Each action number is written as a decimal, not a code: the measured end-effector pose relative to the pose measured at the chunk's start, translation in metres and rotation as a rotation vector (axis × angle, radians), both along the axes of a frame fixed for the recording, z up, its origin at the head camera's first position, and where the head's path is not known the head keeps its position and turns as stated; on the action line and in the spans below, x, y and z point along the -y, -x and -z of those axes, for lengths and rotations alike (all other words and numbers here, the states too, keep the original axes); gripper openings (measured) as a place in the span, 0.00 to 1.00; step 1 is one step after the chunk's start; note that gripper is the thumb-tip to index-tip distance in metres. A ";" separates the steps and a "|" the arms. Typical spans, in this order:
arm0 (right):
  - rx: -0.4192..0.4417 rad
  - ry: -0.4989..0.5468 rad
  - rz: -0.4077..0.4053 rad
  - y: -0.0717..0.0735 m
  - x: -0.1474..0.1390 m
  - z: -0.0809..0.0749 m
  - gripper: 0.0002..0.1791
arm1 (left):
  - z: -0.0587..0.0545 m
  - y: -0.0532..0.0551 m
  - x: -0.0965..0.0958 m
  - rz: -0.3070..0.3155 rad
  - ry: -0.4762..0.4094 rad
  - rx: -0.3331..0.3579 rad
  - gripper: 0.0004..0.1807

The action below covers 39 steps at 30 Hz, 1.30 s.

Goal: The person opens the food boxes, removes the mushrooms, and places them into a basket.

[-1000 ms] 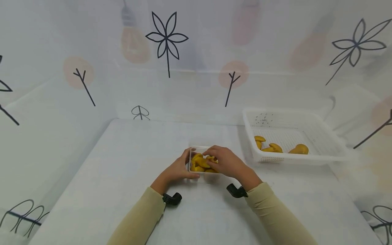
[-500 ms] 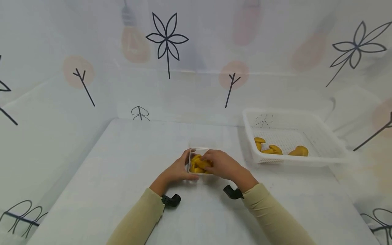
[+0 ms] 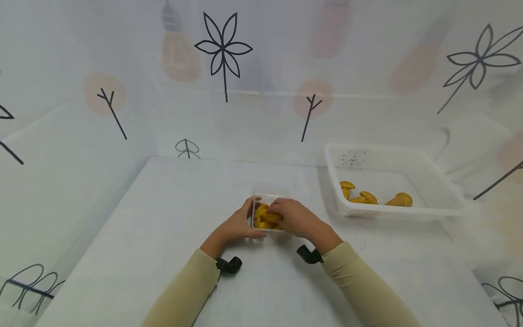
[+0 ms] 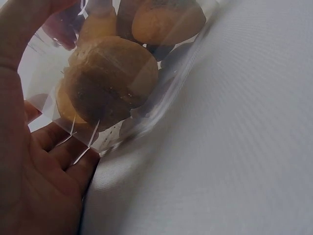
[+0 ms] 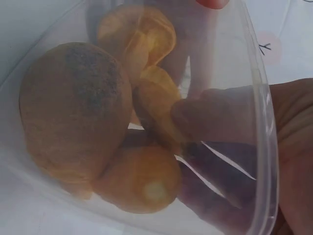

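Observation:
A small clear plastic box [image 3: 258,230] with several yellow mushrooms [image 3: 260,211] in it sits at the middle of the table. My left hand [image 3: 239,225] grips its left side, with the thumb at the near side and fingers round the far side. From the right, my right hand [image 3: 300,221] reaches into the box and pinches a mushroom [image 3: 271,217] between thumb and fingers. Through the clear wall in the right wrist view, a large round mushroom cap [image 5: 73,117] with a dark patch is visible. The left wrist view shows another cap [image 4: 115,73] behind the plastic.
A white perforated basket [image 3: 402,212] stands at the back right of the white table [image 3: 163,204]. Inside lie a few more yellow mushrooms [image 3: 399,200], near its front wall. Patterned white cloth [image 3: 261,122] rises behind and at both sides.
My right hand has gone lower and deeper into the box, its fingers closing over a mushroom. The left hand keeps its grip on the box in the same place.

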State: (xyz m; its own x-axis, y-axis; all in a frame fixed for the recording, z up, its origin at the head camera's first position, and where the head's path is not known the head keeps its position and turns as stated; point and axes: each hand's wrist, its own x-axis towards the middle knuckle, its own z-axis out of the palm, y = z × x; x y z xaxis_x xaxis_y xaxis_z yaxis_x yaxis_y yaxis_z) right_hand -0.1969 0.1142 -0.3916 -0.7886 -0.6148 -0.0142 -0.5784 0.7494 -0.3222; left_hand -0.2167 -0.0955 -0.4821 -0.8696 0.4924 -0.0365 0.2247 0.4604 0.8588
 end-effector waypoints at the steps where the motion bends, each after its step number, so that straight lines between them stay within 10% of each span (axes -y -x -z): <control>1: -0.008 0.003 0.000 0.000 0.000 0.000 0.15 | 0.000 0.000 0.000 0.000 0.002 0.000 0.58; 16: -0.019 -0.007 0.060 -0.007 -0.004 -0.009 0.15 | 0.002 -0.001 0.000 0.005 0.004 -0.002 0.59; 39: -0.278 0.167 -0.024 -0.007 -0.035 -0.022 0.13 | -0.003 -0.002 0.000 -0.007 -0.007 -0.016 0.58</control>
